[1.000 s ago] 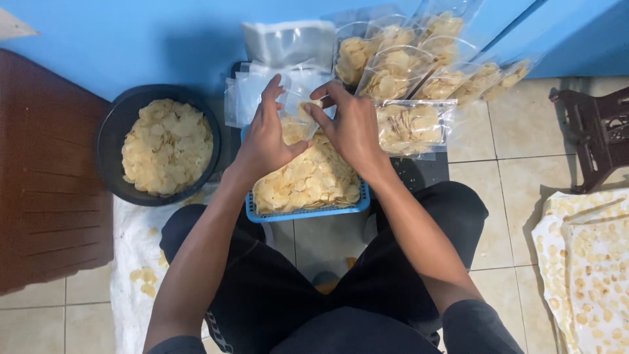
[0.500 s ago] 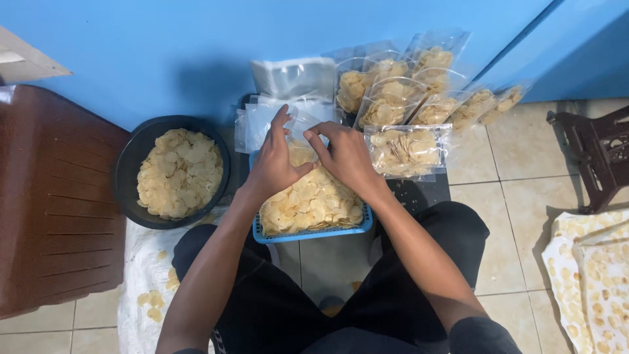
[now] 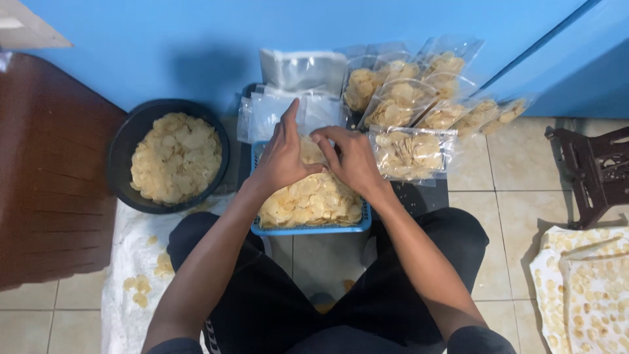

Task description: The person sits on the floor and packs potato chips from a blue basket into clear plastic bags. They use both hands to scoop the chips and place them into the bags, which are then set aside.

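A blue plastic basket (image 3: 308, 229) heaped with pale round chips (image 3: 314, 200) stands on the floor between my knees. Both hands meet over its far end. My left hand (image 3: 282, 157) has its index finger raised, and my right hand (image 3: 350, 157) touches its fingertips to the left thumb. Between them they pinch a small clear bag (image 3: 312, 149) holding some chips; its outline is hard to make out. A stack of empty clear bags (image 3: 268, 115) lies just beyond the hands.
A black bowl (image 3: 121, 151) of chips sits at left beside a brown wooden surface (image 3: 46, 177). Several filled bags (image 3: 409, 154) lean against the blue wall. A dark stool (image 3: 596, 170) and a white cloth with chips (image 3: 583, 288) are at right.
My hands have drawn closer together over the basket's far end, the right fingertips now meeting the left thumb. The view has shifted slightly.
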